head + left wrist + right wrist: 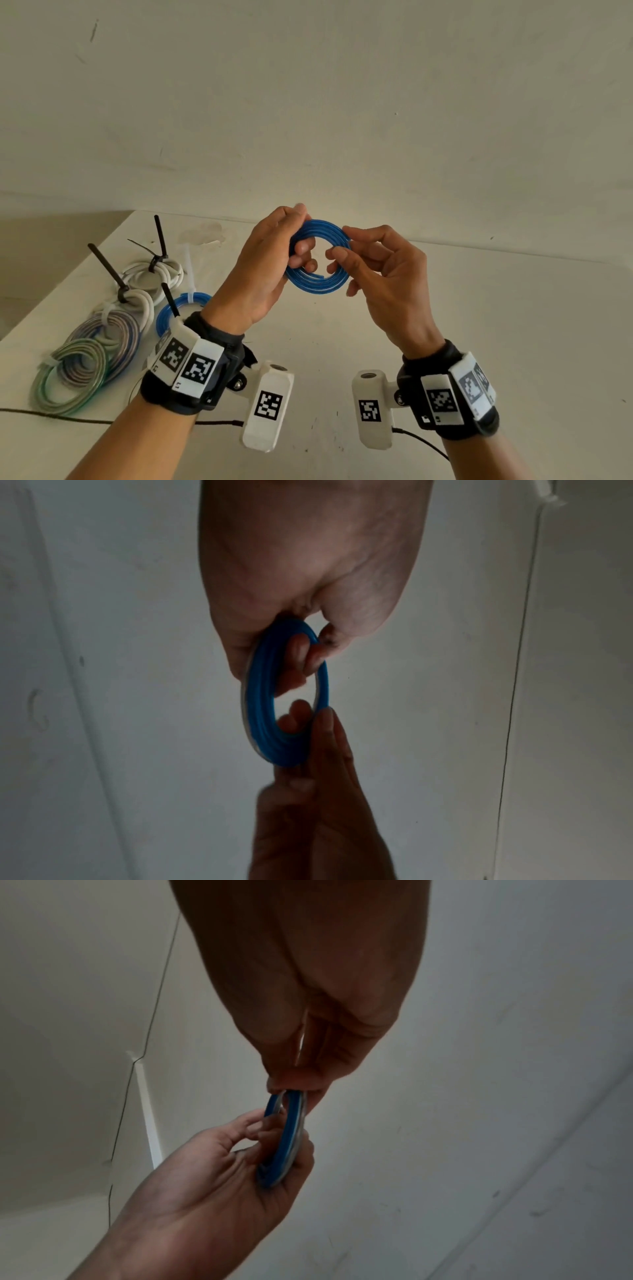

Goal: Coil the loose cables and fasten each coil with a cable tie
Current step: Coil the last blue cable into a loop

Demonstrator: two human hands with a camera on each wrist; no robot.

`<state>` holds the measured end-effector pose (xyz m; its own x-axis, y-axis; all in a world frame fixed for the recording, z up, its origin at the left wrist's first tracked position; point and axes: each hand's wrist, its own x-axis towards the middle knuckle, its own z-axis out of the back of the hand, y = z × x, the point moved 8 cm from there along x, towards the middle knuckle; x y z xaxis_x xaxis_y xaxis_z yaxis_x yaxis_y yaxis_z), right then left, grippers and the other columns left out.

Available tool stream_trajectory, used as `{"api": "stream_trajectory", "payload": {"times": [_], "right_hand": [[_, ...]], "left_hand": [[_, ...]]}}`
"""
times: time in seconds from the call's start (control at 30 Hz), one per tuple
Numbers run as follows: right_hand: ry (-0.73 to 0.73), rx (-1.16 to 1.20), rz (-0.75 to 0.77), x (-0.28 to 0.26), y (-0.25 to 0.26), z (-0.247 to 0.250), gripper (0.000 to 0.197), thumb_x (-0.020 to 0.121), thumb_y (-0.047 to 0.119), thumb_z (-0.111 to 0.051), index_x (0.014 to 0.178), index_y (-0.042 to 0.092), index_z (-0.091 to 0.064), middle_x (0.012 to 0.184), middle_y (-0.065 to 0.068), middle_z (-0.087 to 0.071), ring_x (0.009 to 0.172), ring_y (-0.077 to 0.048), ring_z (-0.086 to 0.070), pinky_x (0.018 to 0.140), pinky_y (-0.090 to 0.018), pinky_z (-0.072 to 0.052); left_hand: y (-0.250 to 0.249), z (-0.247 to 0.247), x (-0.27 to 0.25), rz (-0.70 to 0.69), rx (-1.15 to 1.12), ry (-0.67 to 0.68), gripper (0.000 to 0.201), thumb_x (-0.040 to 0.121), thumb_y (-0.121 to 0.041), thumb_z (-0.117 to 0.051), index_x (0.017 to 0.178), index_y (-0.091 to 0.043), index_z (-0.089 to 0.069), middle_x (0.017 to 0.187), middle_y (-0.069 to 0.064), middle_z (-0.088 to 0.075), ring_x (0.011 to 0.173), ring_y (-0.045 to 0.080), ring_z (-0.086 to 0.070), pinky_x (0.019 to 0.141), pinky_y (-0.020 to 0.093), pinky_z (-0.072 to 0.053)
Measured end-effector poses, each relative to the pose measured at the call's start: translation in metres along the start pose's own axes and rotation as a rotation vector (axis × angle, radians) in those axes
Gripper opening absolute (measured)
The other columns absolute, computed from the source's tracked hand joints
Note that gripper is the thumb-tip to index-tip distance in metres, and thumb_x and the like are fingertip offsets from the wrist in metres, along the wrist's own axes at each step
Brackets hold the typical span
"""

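A blue cable coil [320,260] is held up in the air above the white table [479,325], between both hands. My left hand [270,260] grips its left side, fingers hooked through the ring and thumb on top. My right hand [373,274] pinches the coil's right edge between thumb and fingertips. A loose cable end shows at the coil's lower inner turn. In the left wrist view the blue cable coil [260,723] stands edge-on with fingers of both hands inside the ring. In the right wrist view the blue cable coil [286,1139] is pinched at its top.
Several tied coils lie at the table's left: two white ones [150,277] with black ties [106,265], a striped one [113,332], a green one [68,380] and another blue one [174,311]. A thin black wire [51,416] runs along the near edge. A plain wall stands behind.
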<state>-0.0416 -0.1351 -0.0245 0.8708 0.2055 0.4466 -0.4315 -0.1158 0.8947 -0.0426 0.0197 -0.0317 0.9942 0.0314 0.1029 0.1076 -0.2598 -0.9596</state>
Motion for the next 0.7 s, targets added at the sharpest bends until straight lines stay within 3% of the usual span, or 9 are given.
{"api": "stream_trajectory", "payload": {"times": [0.1,0.2,0.3,0.43,0.57,0.63,0.7], "right_hand": [[0.023,0.009,-0.006,0.001,0.000,0.002,0.022,0.087,0.013,-0.072,0.108,0.010,-0.068,0.091,-0.011,-0.078,0.073,-0.028,-0.075,0.056,-0.026,-0.055],[0.065,-0.029,-0.007,0.003,0.001,0.005,0.021,0.089,0.008,-0.070,0.110,0.007,-0.068,0.090,-0.009,-0.079,0.072,-0.025,-0.075,0.056,-0.025,-0.055],[0.070,-0.184,0.014,0.003,0.004,0.008,0.018,0.091,0.009,-0.071,0.109,0.012,-0.067,0.090,-0.002,-0.079,0.075,-0.019,-0.077,0.060,-0.024,-0.057],[0.069,-0.289,0.033,0.003,0.008,0.010,0.016,0.091,0.012,-0.072,0.107,0.011,-0.068,0.094,0.002,-0.078,0.075,-0.013,-0.077,0.061,-0.020,-0.057],[0.109,-0.259,-0.007,0.005,0.009,0.016,0.016,0.089,0.005,-0.075,0.105,0.008,-0.072,0.089,-0.003,-0.079,0.074,-0.017,-0.077,0.063,-0.023,-0.057],[0.167,-0.296,-0.005,0.001,0.010,0.012,0.016,0.090,0.004,-0.074,0.103,0.012,-0.073,0.089,-0.003,-0.078,0.075,-0.017,-0.076,0.067,-0.025,-0.058],[0.199,-0.353,0.015,-0.005,0.010,0.010,0.016,0.091,0.003,-0.073,0.103,0.014,-0.074,0.089,-0.002,-0.078,0.076,-0.018,-0.076,0.071,-0.028,-0.060]], "left_hand": [[-0.003,-0.002,0.000,-0.008,0.097,0.131,0.037,0.100,-0.044,-0.044,0.104,-0.008,-0.053,0.070,0.003,-0.061,0.055,0.015,-0.047,0.067,0.033,-0.055],[-0.006,-0.002,-0.003,-0.072,0.256,0.237,0.031,0.090,-0.025,-0.063,0.113,-0.006,-0.055,0.086,0.008,-0.073,0.062,0.019,-0.061,0.078,0.041,-0.061],[-0.007,0.003,-0.002,-0.140,0.324,0.167,0.028,0.087,-0.020,-0.067,0.110,-0.008,-0.056,0.088,0.011,-0.076,0.070,0.027,-0.073,0.074,0.036,-0.061],[-0.006,0.001,-0.002,-0.166,0.343,0.155,0.027,0.087,-0.020,-0.068,0.109,-0.008,-0.056,0.084,0.011,-0.076,0.070,0.030,-0.073,0.073,0.036,-0.061],[0.006,-0.005,-0.003,0.034,0.232,0.287,0.038,0.090,-0.037,-0.061,0.111,-0.005,-0.059,0.077,0.013,-0.070,0.062,0.024,-0.062,0.080,0.042,-0.059],[0.018,-0.013,-0.005,0.184,0.198,0.318,0.048,0.098,-0.049,-0.046,0.096,-0.003,-0.062,0.062,0.013,-0.056,0.053,0.020,-0.050,0.081,0.040,-0.057],[0.027,-0.022,-0.003,0.263,0.308,0.321,0.054,0.107,-0.045,-0.035,0.079,-0.005,-0.059,0.054,0.008,-0.044,0.050,0.018,-0.039,0.082,0.038,-0.056]]}}
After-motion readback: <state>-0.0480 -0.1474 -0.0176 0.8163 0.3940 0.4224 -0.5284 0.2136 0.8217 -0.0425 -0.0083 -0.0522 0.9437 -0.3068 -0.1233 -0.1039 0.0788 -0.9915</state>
